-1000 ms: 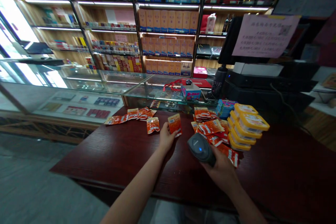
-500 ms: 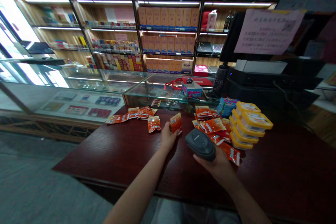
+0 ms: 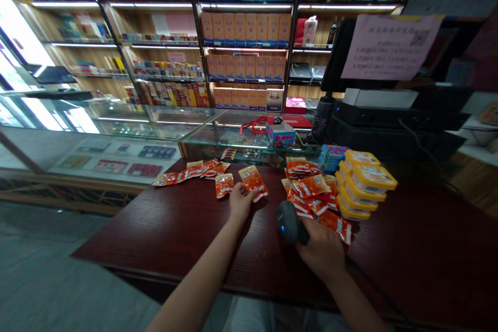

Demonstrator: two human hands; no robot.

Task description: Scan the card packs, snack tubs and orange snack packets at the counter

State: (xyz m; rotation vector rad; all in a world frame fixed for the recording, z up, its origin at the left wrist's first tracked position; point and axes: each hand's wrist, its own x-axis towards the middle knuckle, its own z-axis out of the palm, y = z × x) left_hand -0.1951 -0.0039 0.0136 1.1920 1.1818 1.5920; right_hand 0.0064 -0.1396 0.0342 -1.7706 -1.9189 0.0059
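Observation:
My left hand [image 3: 241,203] pinches the lower left edge of an orange snack packet [image 3: 254,182], its fingers partly tucked behind. The packet's printed front faces up, low over the dark red tabletop. Just left of it lies another orange packet [image 3: 224,185]. In my right hand [image 3: 322,249] is a black handheld barcode scanner [image 3: 288,222], tilted so that a small blue light shows on it. Its handle is mostly covered by my fingers. A heap of orange packets [image 3: 311,187] lies just beyond the scanner, and more packets [image 3: 194,170] form a row at the far left.
Yellow-lidded plastic tubs [image 3: 371,177] are stacked right of the heap, beside small blue packs [image 3: 331,156]. Behind stands a glass display counter [image 3: 210,132] with a colourful box [image 3: 280,135] on it. A monitor with a paper notice [image 3: 389,46] rises at the right.
The packet in my left hand has gone from upright to nearly flat, face up. My right hand has turned the scanner, and its blue light now shows.

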